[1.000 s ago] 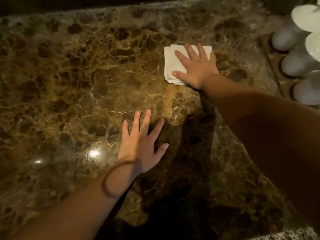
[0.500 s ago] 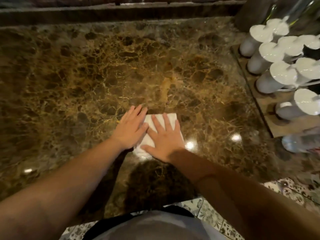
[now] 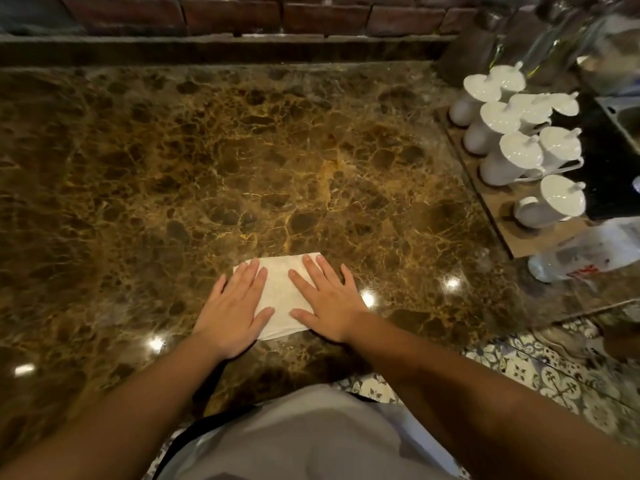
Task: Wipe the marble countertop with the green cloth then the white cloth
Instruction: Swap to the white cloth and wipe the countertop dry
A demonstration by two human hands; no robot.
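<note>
White cloth (image 3: 281, 296): folded, flat on the marble countertop (image 3: 207, 174) near its 6 o'clock edge, long axis about 11-to-5. Left hand (image 3: 232, 308) presses its 9 o'clock side, right hand (image 3: 327, 301) its 3 o'clock side; both palms flat, fingers spread, equally near. Unwiped-looking stone lies toward 12.

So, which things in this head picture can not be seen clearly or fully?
- Folded white cloth: its left and right parts are covered by the left hand and right hand, which lie flat on it.
- Green cloth: nowhere in the head view.
- Clear plastic bag with red print: print blurred, right side cut by the frame edge.
- White lidded ceramic jugs: the rear ones are partly hidden by the front ones.
- Brown marble countertop: near edge hidden by the person's grey shirt.
</note>
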